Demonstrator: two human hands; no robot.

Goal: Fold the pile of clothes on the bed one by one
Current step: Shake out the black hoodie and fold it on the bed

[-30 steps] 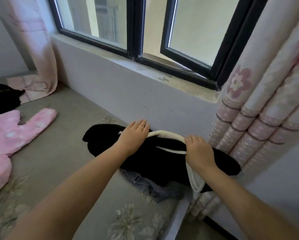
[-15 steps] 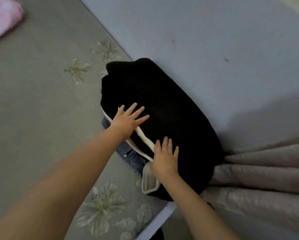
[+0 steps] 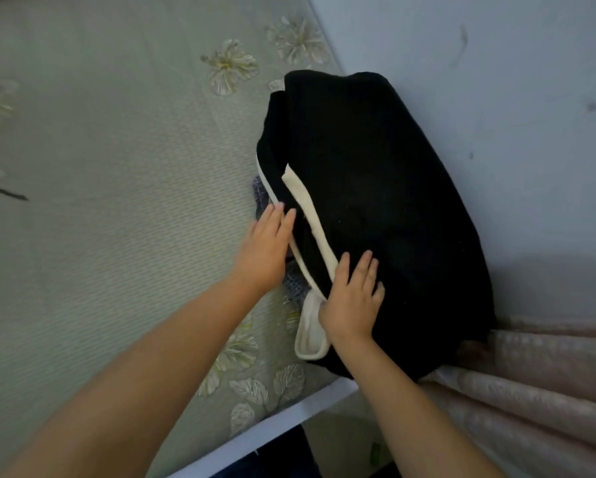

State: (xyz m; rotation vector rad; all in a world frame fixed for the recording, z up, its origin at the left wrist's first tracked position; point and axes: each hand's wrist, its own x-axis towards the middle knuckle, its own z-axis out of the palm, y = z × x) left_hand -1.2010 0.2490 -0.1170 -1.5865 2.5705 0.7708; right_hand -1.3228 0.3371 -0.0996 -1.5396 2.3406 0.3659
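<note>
A view from above, looking down a person's two bare forearms onto a bed [image 3: 117, 201] covered with a pale green sheet printed with flowers. A folded black garment [image 3: 375, 201] with a cream trim band [image 3: 310, 222] lies at the bed's far right corner, pressed against a grey wall [image 3: 496, 98]. A pink curtain [image 3: 531, 391] hangs just beside its near end. The bundle's long axis runs from near right to far left, roughly in line with the arms.

The right hand [image 3: 353, 298] lies flat on top of the garment's near end, fingers straight and together, pressing down beside the trim; it grasps nothing. The left hand [image 3: 265, 250] is also released and flat, its fingertips touching the garment's left edge where the trim runs. Beneath that edge a scrap of blue-grey fabric [image 3: 294, 281] peeks out, seemingly another item under the black one.

The right hand is the one set fully on the garment; the left sits just at its side, so smoothing looks nearly finished.
</note>
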